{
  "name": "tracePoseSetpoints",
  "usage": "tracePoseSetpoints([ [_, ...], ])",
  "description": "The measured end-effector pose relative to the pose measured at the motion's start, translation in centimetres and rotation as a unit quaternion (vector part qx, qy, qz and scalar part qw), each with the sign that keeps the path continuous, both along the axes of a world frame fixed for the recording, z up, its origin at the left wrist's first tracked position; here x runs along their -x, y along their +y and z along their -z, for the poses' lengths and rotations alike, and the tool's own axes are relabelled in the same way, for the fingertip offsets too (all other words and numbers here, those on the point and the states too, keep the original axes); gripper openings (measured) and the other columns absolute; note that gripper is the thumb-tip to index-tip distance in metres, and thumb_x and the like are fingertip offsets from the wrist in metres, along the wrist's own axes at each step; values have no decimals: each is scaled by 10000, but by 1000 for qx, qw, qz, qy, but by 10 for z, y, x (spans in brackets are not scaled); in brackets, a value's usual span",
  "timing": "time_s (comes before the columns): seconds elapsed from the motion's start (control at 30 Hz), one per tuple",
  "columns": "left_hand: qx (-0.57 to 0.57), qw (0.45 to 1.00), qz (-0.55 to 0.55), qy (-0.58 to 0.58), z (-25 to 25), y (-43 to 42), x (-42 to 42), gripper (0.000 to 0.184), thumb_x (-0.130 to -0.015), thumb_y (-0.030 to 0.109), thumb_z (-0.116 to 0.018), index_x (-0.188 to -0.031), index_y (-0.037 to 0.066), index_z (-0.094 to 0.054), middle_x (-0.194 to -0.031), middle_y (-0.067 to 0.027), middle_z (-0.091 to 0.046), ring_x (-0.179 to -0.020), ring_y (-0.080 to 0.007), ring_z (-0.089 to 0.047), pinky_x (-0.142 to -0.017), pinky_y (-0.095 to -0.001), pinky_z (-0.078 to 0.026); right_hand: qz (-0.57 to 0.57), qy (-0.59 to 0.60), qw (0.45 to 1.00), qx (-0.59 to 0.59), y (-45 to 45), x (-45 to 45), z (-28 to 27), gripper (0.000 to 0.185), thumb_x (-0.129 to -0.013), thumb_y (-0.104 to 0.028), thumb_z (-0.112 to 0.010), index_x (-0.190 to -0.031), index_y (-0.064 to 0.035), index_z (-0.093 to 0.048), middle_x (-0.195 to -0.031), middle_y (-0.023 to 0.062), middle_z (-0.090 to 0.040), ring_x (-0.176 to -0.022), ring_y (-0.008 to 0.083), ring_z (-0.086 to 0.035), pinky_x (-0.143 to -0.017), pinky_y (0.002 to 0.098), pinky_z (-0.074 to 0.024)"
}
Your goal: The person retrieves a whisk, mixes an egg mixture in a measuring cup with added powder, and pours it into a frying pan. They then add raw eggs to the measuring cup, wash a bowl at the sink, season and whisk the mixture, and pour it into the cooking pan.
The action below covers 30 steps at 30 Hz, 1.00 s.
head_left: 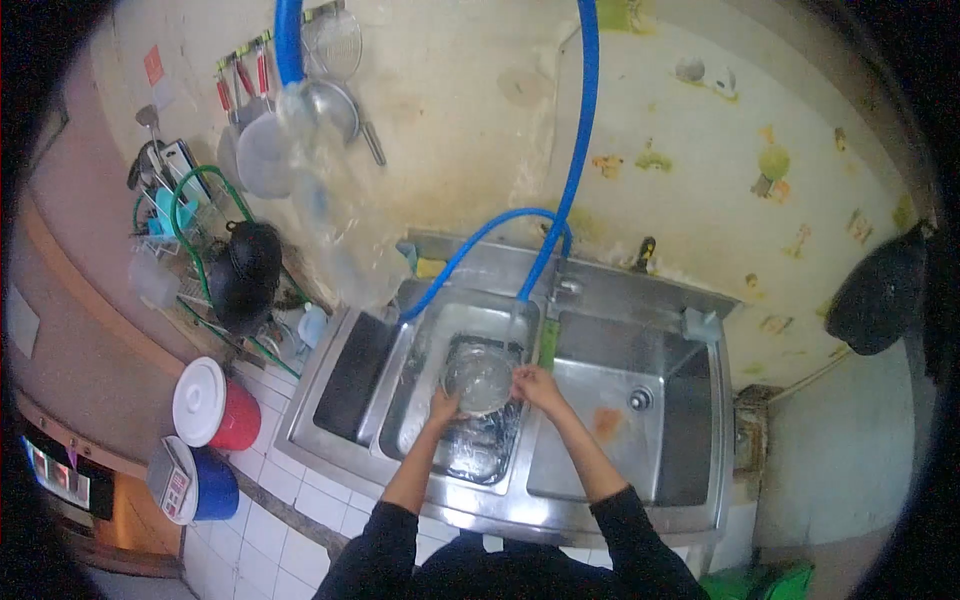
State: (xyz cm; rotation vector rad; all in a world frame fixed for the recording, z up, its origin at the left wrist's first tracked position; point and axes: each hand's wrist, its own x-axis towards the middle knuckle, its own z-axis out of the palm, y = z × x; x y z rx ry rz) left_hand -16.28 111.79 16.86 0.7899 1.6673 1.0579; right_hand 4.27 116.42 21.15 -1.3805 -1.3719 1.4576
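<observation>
Between my two hands is a clear round bowl (480,378), held over the left sink basin (405,400). My left hand (444,406) grips its lower left rim. On the right rim, the fingers of my right hand (535,387) are closed. A blue hose (577,150) comes down to the back of this basin, just beyond the bowl. Under the bowl, the basin holds shiny, wet-looking contents that I cannot make out clearly.
To the right is a second basin (590,455) with a rusty patch and drain (640,399). A green strip (549,345) lies on the divider. At left stand a red bucket (238,415), a blue bucket (215,490) and a rack with a black wok (250,260). Strainers (265,155) hang on the wall.
</observation>
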Motion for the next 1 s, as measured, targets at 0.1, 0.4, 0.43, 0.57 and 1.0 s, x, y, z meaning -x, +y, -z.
tracePoseSetpoints([
  [0.1,4,923,31,385,31,22,-3,549,-761,236,-576,-1201,-35,-393,-1152,-256,-494,-982,-404,-520,-878,-497,-380,3,-7,999,-42,57,29,-22,185,-808,-188,-574,-827,-13,-632,-627,57,-584,-563,125,-575,-492,257,-445],
  [0.4,-128,802,114,-572,-46,132,-110,340,-878,409,-413,-994,135,-579,-949,-29,-601,-838,-165,-553,-764,-316,-438,90,-18,956,-278,70,40,-43,260,-892,-206,-478,-1007,-2,-591,-913,161,-610,-828,204,-595,-710,322,-465],
  [0.43,-127,795,119,-582,-65,135,-115,349,-879,412,-409,-1013,133,-569,-973,-30,-594,-853,-170,-551,-769,-320,-437,39,-53,936,-345,63,36,-51,315,-906,-244,-441,-1048,2,-578,-1036,141,-574,-978,219,-524,-852,337,-371],
  [0.57,-118,830,55,-543,-97,126,-132,393,-881,422,-393,-1092,121,-531,-1070,-35,-570,-914,-193,-544,-788,-336,-433,-28,-175,909,-377,128,9,53,403,-917,-307,-408,-1192,-30,-506,-1206,163,-498,-1111,246,-471,-931,370,-342],
  [1.0,-127,782,-28,-610,-53,113,-107,454,-893,465,-365,-1106,101,-532,-1037,-21,-575,-953,-195,-529,-781,-382,-450,-142,-180,924,-305,92,46,-26,543,-932,-422,-212,-1286,-74,-431,-1394,122,-314,-1304,280,-245,-1053,416,-154],
])
